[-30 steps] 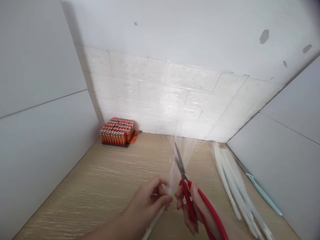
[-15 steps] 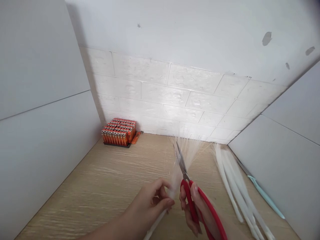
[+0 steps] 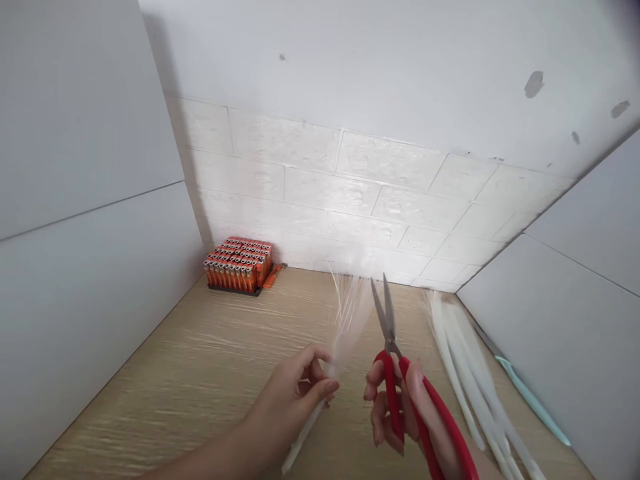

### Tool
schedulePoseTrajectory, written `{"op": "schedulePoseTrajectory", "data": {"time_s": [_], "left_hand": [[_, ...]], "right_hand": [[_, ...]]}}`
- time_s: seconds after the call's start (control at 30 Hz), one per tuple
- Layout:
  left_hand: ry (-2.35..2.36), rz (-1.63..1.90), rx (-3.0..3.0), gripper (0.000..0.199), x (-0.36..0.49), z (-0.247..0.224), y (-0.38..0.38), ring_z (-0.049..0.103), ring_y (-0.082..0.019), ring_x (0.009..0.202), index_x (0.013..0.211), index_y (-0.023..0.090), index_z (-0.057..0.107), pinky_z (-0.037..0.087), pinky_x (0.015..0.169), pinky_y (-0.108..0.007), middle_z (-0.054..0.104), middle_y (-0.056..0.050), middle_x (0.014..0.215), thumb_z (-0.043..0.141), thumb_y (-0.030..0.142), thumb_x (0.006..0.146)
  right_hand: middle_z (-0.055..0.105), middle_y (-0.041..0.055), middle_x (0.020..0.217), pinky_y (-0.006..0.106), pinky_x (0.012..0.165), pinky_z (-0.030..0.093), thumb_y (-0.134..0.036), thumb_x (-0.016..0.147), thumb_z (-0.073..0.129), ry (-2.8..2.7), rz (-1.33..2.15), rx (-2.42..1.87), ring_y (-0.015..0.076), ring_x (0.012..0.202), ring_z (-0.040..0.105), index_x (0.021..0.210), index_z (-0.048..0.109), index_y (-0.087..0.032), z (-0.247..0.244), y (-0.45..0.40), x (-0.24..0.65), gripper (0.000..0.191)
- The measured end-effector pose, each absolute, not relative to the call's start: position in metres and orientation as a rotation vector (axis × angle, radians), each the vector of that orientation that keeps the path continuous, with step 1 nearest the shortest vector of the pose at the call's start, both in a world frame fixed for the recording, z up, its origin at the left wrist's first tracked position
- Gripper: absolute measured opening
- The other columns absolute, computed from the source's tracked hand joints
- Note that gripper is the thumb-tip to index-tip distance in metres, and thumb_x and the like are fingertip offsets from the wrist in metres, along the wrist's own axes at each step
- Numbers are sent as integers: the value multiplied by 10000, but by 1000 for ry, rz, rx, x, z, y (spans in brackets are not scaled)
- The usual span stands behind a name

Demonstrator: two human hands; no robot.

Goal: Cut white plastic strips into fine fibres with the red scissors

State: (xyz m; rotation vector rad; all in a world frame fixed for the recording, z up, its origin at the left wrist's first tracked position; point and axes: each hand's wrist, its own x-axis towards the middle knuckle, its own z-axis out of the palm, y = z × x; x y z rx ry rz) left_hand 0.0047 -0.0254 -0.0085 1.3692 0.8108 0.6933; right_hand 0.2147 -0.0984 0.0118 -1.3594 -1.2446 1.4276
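My left hand point(image 3: 293, 393) pinches a white plastic strip point(image 3: 305, 430) whose upper end frays into a fan of fine, pale fibres point(image 3: 349, 313). My right hand point(image 3: 395, 413) holds red-handled scissors point(image 3: 393, 393), fingers through the loops. Their steel blades point(image 3: 384, 313) stand slightly open, just right of the fibres and not touching them. Several similar white strips point(image 3: 465, 373) lie in a loose pile on the table to the right of my right hand.
A block of orange lighters point(image 3: 239, 265) stands in a dark tray at the back left, with one loose lighter point(image 3: 273, 276) beside it. A teal-handled tool point(image 3: 530, 400) lies along the right wall. Pale panels and a white brick-textured wall surround the wood-grain table point(image 3: 150, 380).
The scissors have moved right, off the fibres, and their blades have opened wider. My left hand has shifted slightly left and still holds the strip.
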Motion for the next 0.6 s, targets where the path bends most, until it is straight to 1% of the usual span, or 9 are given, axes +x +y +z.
{"op": "schedulePoseTrajectory", "data": {"time_s": [0.13, 0.23, 0.37, 0.6], "left_hand": [[798, 662, 1363, 411, 6, -10, -28, 546, -123, 705, 1046, 124, 522, 440, 670, -197, 512, -2, 771, 663, 450, 839], [775, 609, 1382, 400, 6, -7, -30, 537, -118, 717, 1045, 118, 520, 425, 668, -185, 508, 0, 769, 651, 446, 858], [747, 540, 1428, 387, 5, -6, -31, 538, -127, 725, 1018, 114, 534, 427, 681, -196, 510, -5, 770, 636, 451, 855], [741, 517, 1461, 362, 4, -3, -33, 538, -134, 732, 950, 117, 537, 426, 686, -208, 507, -12, 778, 619, 455, 851]], "right_hand": [[515, 72, 913, 142, 702, 511, -466, 1098, 464, -1247, 1492, -1344, 62, 770, 522, 1153, 559, -40, 6, -102, 213, 440], [508, 64, 890, 129, 672, 499, -470, 1097, 466, -1244, 1528, -1327, 54, 741, 513, 1147, 553, -33, 0, -100, 213, 448], [496, 54, 856, 110, 635, 477, -476, 1097, 464, -1251, 1551, -1313, 43, 700, 492, 1129, 549, -31, -3, -98, 214, 454], [498, 53, 855, 111, 639, 484, -458, 1097, 475, -1259, 1536, -1331, 43, 703, 496, 1117, 552, -28, -2, -98, 208, 437]]}}
